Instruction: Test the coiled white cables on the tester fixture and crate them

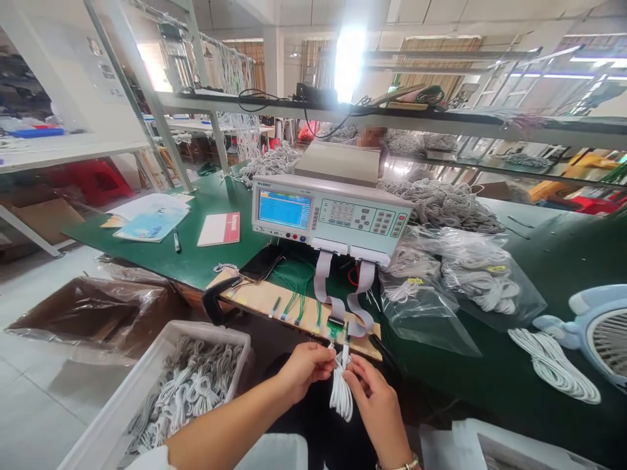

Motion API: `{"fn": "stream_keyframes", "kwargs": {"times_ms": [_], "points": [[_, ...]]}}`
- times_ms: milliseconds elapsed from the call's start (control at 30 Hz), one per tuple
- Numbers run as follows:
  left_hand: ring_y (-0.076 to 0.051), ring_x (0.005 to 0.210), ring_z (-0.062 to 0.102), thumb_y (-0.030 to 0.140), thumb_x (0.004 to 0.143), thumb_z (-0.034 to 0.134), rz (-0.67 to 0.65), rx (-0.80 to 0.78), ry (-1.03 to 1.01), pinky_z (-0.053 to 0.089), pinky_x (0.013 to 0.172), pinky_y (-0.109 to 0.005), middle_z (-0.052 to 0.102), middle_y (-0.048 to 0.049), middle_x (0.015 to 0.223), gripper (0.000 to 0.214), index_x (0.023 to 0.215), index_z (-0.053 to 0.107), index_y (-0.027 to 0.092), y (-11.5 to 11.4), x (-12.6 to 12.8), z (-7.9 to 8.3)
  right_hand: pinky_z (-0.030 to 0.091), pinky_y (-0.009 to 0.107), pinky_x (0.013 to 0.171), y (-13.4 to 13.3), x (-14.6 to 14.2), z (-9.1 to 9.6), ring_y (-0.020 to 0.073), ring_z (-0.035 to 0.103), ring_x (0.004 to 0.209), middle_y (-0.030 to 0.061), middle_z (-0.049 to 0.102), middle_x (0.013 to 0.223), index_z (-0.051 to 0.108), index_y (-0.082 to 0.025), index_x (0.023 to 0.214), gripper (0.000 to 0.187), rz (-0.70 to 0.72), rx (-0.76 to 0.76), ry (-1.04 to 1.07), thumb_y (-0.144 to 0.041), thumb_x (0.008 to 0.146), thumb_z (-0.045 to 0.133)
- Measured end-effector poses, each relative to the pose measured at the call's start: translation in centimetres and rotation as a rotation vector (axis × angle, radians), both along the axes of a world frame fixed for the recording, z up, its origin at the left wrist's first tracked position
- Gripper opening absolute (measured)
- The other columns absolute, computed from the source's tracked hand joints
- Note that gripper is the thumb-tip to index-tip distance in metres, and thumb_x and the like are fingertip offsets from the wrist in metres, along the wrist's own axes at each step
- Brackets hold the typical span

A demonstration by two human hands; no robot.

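A coiled white cable (341, 393) hangs between my two hands at the front edge of a wooden board (259, 302). My left hand (307, 369) pinches one end of it, close to a small green circuit board (334, 331). On the other side, my right hand (371, 386) has its fingers closed around the upper part of the coil near a white connector (345, 351). The connector tips meet the board's edge; whether they are fully plugged in I cannot tell. Grey ribbon cables (323, 281) run from the circuit board up to a tester (330, 215) with a lit blue screen.
A white bin (235, 331) of coiled cables stands at lower left, beside a plastic-lined carton (88, 313). Bagged cables (484, 287), a loose coil (553, 365) and a fan (605, 326) lie to the right. A black clamp (215, 301) grips the board's left end.
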State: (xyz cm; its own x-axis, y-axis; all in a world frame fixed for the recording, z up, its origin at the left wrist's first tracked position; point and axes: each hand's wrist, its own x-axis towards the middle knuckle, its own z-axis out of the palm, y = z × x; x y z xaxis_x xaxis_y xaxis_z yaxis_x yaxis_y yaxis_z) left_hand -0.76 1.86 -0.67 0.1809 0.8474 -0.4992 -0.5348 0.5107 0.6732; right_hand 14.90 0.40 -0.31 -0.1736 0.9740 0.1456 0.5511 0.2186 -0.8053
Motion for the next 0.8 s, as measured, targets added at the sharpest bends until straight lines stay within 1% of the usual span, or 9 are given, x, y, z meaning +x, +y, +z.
{"fn": "stream_keyframes", "kwargs": {"times_ms": [100, 233, 333, 400, 467, 567, 733, 800], "points": [[-0.004, 0.044, 0.045, 0.027, 0.058, 0.067, 0.061, -0.007, -0.016, 0.036, 0.046, -0.016, 0.055, 0.0, 0.054, 0.021, 0.059, 0.054, 0.011, -0.2, 0.6, -0.2, 0.047, 0.032, 0.074, -0.3, -0.2, -0.2, 0.022, 0.058, 0.085, 0.0073, 0.063, 0.095, 0.054, -0.022, 0.105, 0.034, -0.025, -0.045, 0.083, -0.036, 0.074, 0.054], [-0.003, 0.046, 0.045, 0.031, 0.06, 0.066, 0.179, -0.025, -0.053, 0.038, 0.049, -0.015, 0.054, 0.0013, 0.055, 0.024, 0.06, 0.053, 0.012, -0.8, 1.4, -0.5, 0.048, 0.033, 0.074, -0.6, -0.5, 0.2, 0.0238, 0.059, 0.085, 0.0086, 0.065, 0.09, 0.056, -0.018, 0.1, 0.035, -0.084, -0.206, 0.317, -0.036, 0.07, 0.058], [-0.004, 0.045, 0.046, 0.031, 0.057, 0.068, 0.234, -0.016, -0.06, 0.038, 0.048, -0.016, 0.055, 0.0002, 0.054, 0.025, 0.059, 0.052, 0.012, -1.0, 1.7, -0.6, 0.05, 0.031, 0.064, -0.6, -0.6, 0.4, 0.0234, 0.061, 0.076, 0.0081, 0.067, 0.082, 0.058, -0.015, 0.096, 0.037, -0.156, -0.35, 0.495, -0.04, 0.069, 0.059], [-0.005, 0.045, 0.046, 0.031, 0.056, 0.069, 0.235, -0.016, -0.05, 0.037, 0.047, -0.017, 0.055, -0.0004, 0.053, 0.025, 0.058, 0.052, 0.012, -1.0, 1.7, -0.7, 0.05, 0.028, 0.057, -0.5, -0.5, 0.4, 0.0223, 0.062, 0.07, 0.0079, 0.067, 0.081, 0.059, -0.015, 0.094, 0.038, -0.173, -0.41, 0.541, -0.041, 0.067, 0.06], [-0.005, 0.045, 0.045, 0.03, 0.055, 0.069, 0.237, -0.017, -0.047, 0.037, 0.047, -0.017, 0.055, -0.0007, 0.053, 0.026, 0.057, 0.052, 0.012, -0.9, 1.7, -0.8, 0.049, 0.027, 0.055, -0.4, -0.4, 0.5, 0.0216, 0.061, 0.069, 0.0077, 0.067, 0.081, 0.06, -0.015, 0.092, 0.037, -0.163, -0.435, 0.548, -0.041, 0.066, 0.062], [-0.005, 0.045, 0.045, 0.03, 0.055, 0.069, 0.255, -0.019, -0.033, 0.036, 0.046, -0.017, 0.055, -0.0006, 0.053, 0.026, 0.056, 0.05, 0.012, -0.8, 1.8, -0.9, 0.048, 0.026, 0.055, -0.4, -0.3, 0.7, 0.0209, 0.061, 0.07, 0.0061, 0.067, 0.078, 0.06, -0.016, 0.092, 0.035, -0.15, -0.433, 0.543, -0.039, 0.065, 0.063], [-0.005, 0.045, 0.044, 0.032, 0.056, 0.068, 0.271, -0.011, -0.022, 0.034, 0.047, -0.017, 0.054, -0.0003, 0.055, 0.026, 0.058, 0.052, 0.012, -0.9, 2.1, -0.9, 0.047, 0.026, 0.06, -0.3, -0.4, 0.5, 0.0189, 0.06, 0.069, 0.0055, 0.067, 0.078, 0.059, -0.016, 0.093, 0.033, -0.145, -0.428, 0.563, -0.037, 0.067, 0.062], [-0.004, 0.045, 0.042, 0.034, 0.057, 0.068, 0.251, 0.007, -0.038, 0.033, 0.047, -0.017, 0.052, 0.0009, 0.054, 0.027, 0.06, 0.053, 0.012, -0.9, 2.0, -1.0, 0.046, 0.024, 0.054, -0.2, -0.5, 0.1, 0.0172, 0.058, 0.064, 0.0059, 0.066, 0.08, 0.058, -0.015, 0.093, 0.032, -0.163, -0.425, 0.578, -0.036, 0.068, 0.061]]}}
